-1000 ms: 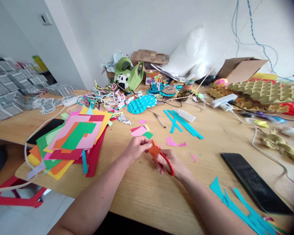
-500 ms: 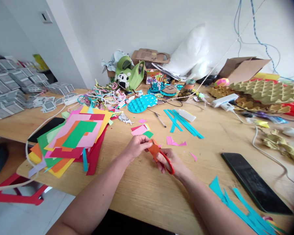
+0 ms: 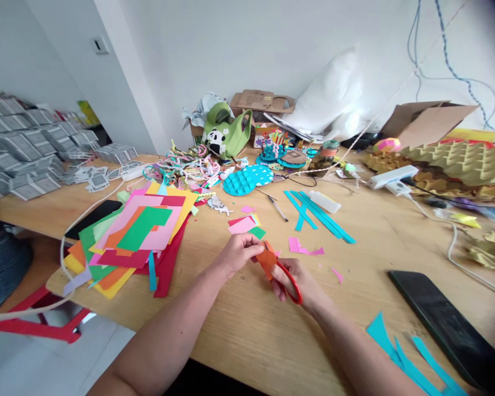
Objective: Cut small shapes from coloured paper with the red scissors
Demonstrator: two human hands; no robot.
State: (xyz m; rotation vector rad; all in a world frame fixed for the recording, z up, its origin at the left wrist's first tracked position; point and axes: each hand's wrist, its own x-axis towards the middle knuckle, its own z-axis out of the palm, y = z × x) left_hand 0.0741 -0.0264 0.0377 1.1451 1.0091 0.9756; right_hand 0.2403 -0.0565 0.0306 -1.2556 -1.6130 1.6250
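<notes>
Between my two hands is a small piece of orange paper (image 3: 266,260). My left hand (image 3: 240,254) pinches its left edge between thumb and fingers. Red-handled scissors (image 3: 293,285) are gripped in my right hand (image 3: 296,280), with fingers around the handles; the blades lie at the orange paper and are largely hidden by it. Just beyond my left hand lies a little stack of cut paper pieces (image 3: 243,224) in pink, red and green. Pink paper scraps (image 3: 301,246) are scattered to the right of it.
At left lies a pile of coloured paper sheets (image 3: 148,231). Blue strips (image 3: 322,217), a pen (image 3: 278,209) and a white bottle (image 3: 325,202) lie ahead. A black phone (image 3: 441,324) is at right. Egg trays (image 3: 457,165) and a green panda bag (image 3: 229,132) stand behind. Someone's leg (image 3: 8,264) shows at far left.
The view has shifted slightly, so everything sits a little further right and lower. Both hands keep hold of the orange paper and scissors.
</notes>
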